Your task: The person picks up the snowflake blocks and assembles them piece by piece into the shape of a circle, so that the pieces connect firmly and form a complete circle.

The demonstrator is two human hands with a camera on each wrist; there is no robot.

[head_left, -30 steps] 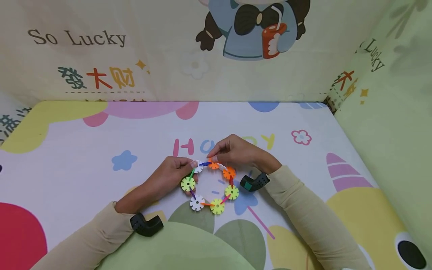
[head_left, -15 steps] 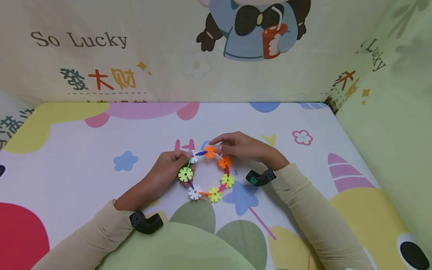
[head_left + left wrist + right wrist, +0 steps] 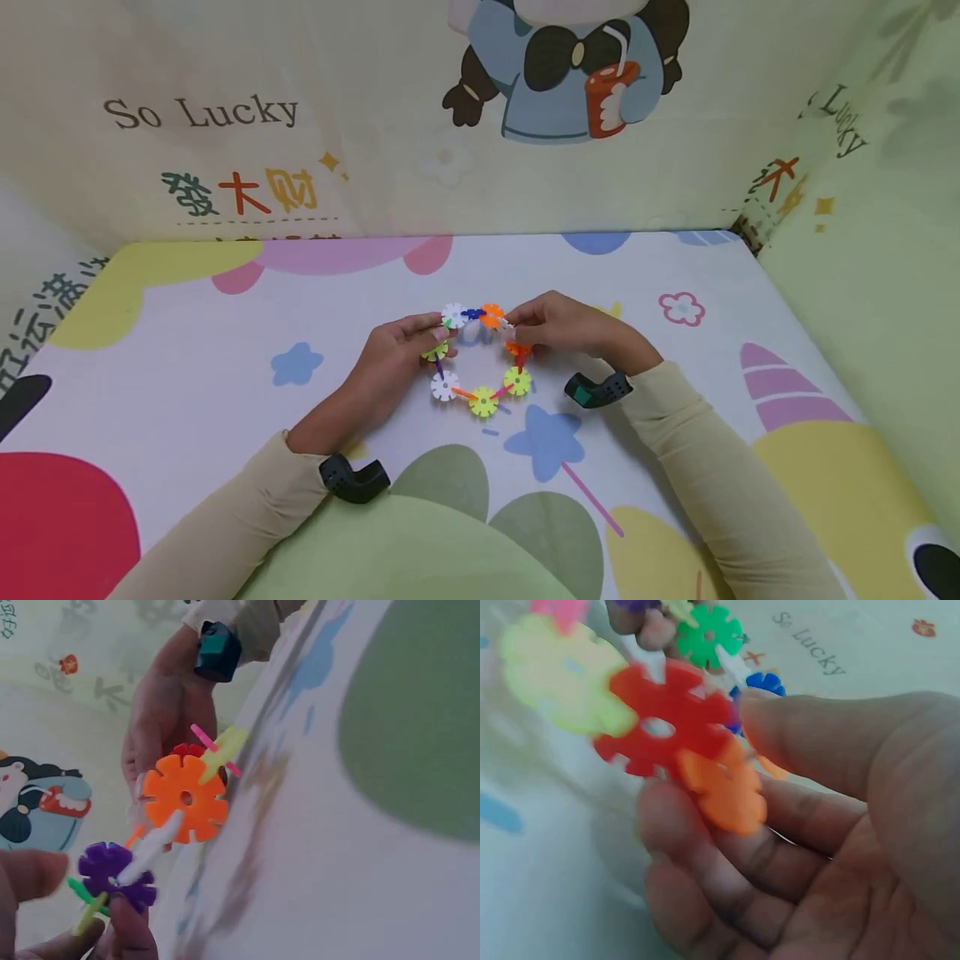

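Note:
A closed ring of slotted plastic snowflake discs (image 3: 483,402) is held up between both hands, over the table. White, yellow-green and orange discs face the head camera; blue, green, purple, red and pink ones sit edge-on between them. My left hand (image 3: 397,354) grips the ring's left side, thumb and fingers about the discs by a white disc (image 3: 453,315). On the opposite side my right hand (image 3: 570,329) pinches it near the orange discs. The right wrist view shows a red disc (image 3: 671,724) beside the fingertips, and an orange disc (image 3: 727,791) between thumb and fingers.
A printed cloth (image 3: 420,283) with stars, flowers and letters covers the table. Behind it rises a pale curtain (image 3: 375,183) with a cartoon figure, and another printed wall (image 3: 862,275) stands on the right. Black wrist cameras (image 3: 354,481) sit on both wrists.
Both hands have carried the ring away from the body. My right fingers have shifted from the top orange disc round to the right side. The head view has tilted slightly.

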